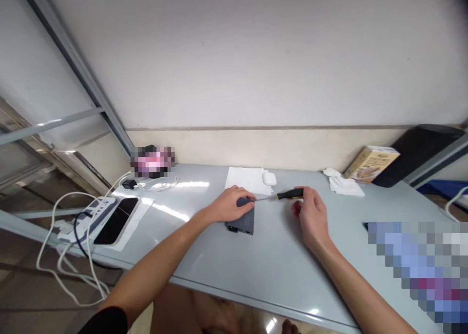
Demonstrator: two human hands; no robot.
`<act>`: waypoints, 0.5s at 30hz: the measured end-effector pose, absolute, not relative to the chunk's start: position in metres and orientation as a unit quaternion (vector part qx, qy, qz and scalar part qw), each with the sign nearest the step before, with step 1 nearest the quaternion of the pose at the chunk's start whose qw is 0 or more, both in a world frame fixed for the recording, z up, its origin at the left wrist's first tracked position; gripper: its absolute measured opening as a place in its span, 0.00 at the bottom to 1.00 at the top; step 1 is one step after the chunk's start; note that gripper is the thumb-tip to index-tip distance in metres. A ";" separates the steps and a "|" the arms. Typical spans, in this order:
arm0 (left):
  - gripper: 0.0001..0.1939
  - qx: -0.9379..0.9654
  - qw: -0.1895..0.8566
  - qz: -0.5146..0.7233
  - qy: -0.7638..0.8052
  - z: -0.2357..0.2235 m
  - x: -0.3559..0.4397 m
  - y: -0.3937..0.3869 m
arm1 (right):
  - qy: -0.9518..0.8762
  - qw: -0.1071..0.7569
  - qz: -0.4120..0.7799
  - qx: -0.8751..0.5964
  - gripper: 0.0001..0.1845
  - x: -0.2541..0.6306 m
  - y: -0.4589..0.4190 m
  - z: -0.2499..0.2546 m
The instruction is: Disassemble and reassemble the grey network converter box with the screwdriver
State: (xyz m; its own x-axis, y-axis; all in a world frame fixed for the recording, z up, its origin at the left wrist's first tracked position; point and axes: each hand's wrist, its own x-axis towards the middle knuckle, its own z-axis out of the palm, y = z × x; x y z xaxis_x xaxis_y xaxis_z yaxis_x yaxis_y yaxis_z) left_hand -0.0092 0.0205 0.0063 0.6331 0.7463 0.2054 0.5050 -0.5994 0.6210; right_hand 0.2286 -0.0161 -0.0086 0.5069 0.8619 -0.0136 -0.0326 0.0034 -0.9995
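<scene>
My left hand (229, 206) is closed on a flat, dark grey metal box (244, 224) that lies on the desk. The fingers cover its far side, and small sockets show along the near edge. In my right hand (313, 214) is a screwdriver (291, 194) with a black and yellow handle, gripped at the handle's end. Its thin shaft points left, and the tip reaches the box beside my left fingers. Whether the tip touches a screw cannot be made out.
Behind the box are white paper (243, 179) and a white earbud case (269, 179). A phone (117, 221) and a power strip (89, 217) with looping cables lie left. Back right stand a yellow carton (372, 164) and crumpled tissue (346, 186). A metal frame post (78, 66) rises left.
</scene>
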 end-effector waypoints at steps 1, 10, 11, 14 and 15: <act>0.12 0.863 0.268 0.229 0.362 0.006 -0.010 0.021 | -0.342 0.620 0.358 -0.609 0.19 0.229 -0.016 -0.009; 0.13 0.863 0.286 0.208 0.362 0.007 -0.011 0.022 | -0.342 0.604 0.343 -0.633 0.21 0.233 -0.014 -0.014; 0.13 0.863 0.286 0.206 0.362 0.007 -0.011 0.022 | -0.342 0.603 0.344 -0.633 0.22 0.233 -0.014 -0.015; 0.13 0.863 0.289 0.204 0.360 0.007 -0.011 0.022 | -0.339 0.603 0.339 -0.637 0.24 0.234 -0.013 -0.016; 0.13 0.863 0.290 0.203 0.360 0.006 -0.011 0.022 | -0.338 0.603 0.337 -0.639 0.24 0.234 -0.013 -0.016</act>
